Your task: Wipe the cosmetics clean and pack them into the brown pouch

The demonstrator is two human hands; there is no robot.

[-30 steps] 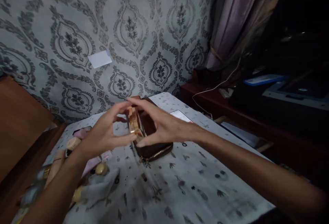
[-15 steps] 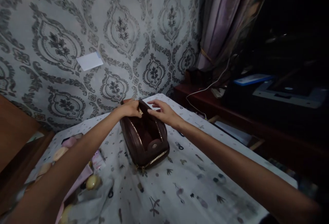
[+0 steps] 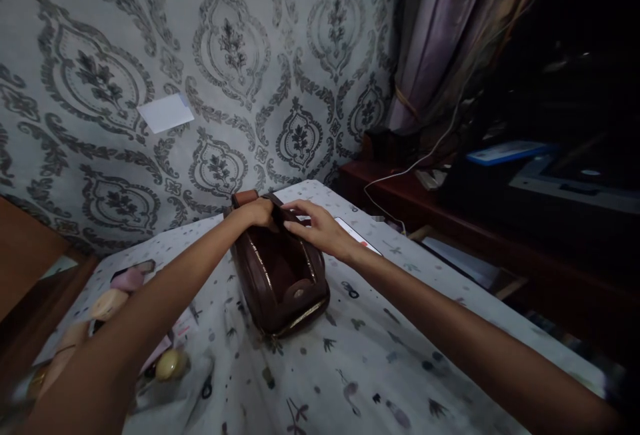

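Observation:
A dark brown handbag (image 3: 267, 298) rests on the bed sheet in the middle, its zipped top spread wide and its dark lining showing. My left hand (image 3: 259, 214) reaches into the far end of the opening; its fingertips are hidden inside the bag. At the bag's far right rim is my right hand (image 3: 320, 230), thumb and fingers apart and bent slightly over the opening. No held thing shows in it. A lighter brown strap or flap (image 3: 245, 198) sticks up behind my left hand.
Left of the bag, partly behind my left arm, lie small items, among them a round yellowish one (image 3: 171, 364). A phone with a lit screen (image 3: 357, 236) lies past my right wrist. A white cable (image 3: 395, 174) crosses the dark red furniture (image 3: 357, 178) at right.
My left hand has sunk deeper into the bag, hiding its fingertips. My right hand has shifted slightly lower along the rim, and the phone's lit screen now shows. The view has shifted a little.

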